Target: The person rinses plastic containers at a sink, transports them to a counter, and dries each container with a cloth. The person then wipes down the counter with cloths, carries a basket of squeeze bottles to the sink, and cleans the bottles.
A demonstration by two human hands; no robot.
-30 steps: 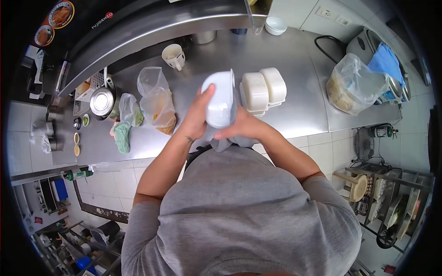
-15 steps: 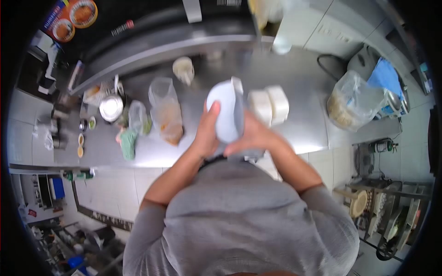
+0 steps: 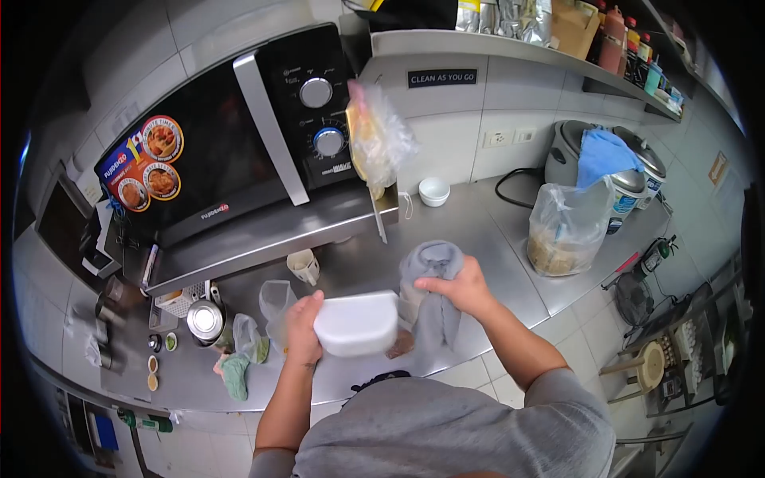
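My left hand (image 3: 304, 328) is closed on one end of a white foam food container (image 3: 356, 325), which is tilted above the steel counter in front of my body. To the right, my right hand (image 3: 464, 288) grips a bunched grey cloth (image 3: 440, 307), thumb on top and the rest hanging down. Cloth and container are side by side. Something pale behind them is mostly hidden, and a small brown patch beneath the container cannot be made out. A white mug (image 3: 303, 266) stands beyond my left hand.
A microwave (image 3: 231, 135) sits on a raised shelf at the back. Left on the counter are a lidded metal pot (image 3: 205, 320), a green cloth (image 3: 234, 376) and clear bags. A small white bowl (image 3: 434, 191), a filled plastic bag (image 3: 567, 231) and rice cookers (image 3: 574, 147) stand right.
The view has tilted up toward the microwave and wall. My hands, earlier together around the blurred white container, have moved apart; the right now holds the grey cloth away from it.
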